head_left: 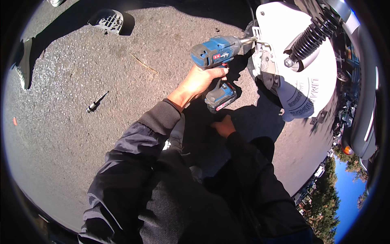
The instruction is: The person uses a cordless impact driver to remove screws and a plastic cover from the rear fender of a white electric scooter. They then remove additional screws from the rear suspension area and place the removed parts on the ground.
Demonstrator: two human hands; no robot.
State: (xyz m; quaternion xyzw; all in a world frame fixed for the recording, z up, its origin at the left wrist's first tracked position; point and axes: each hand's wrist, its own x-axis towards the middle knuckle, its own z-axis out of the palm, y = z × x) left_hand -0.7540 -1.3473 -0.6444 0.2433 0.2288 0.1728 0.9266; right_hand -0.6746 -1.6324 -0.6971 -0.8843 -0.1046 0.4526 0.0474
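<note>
My left hand (197, 81) is wrapped round the grip of a blue and black cordless impact wrench (219, 49). Its battery pack (221, 98) hangs below the fist. The long socket on its nose reaches a slotted metal bracket (256, 35) at the left edge of a white wheel cover or mudguard (300, 34); whether it sits on a fastener is too small to tell. A black coil shock absorber (313, 38) stands over the white part. In the shade below the battery, my right hand (224, 127) has curled fingers, and what they may hold is hidden.
On the asphalt to the left lies a small metal tool with a thin shaft (96, 102). A grey slotted plastic piece (107, 21) rests farther off. Another person's shoe (25, 65) is at the left edge. A scooter's bodywork (369, 105) borders the right side.
</note>
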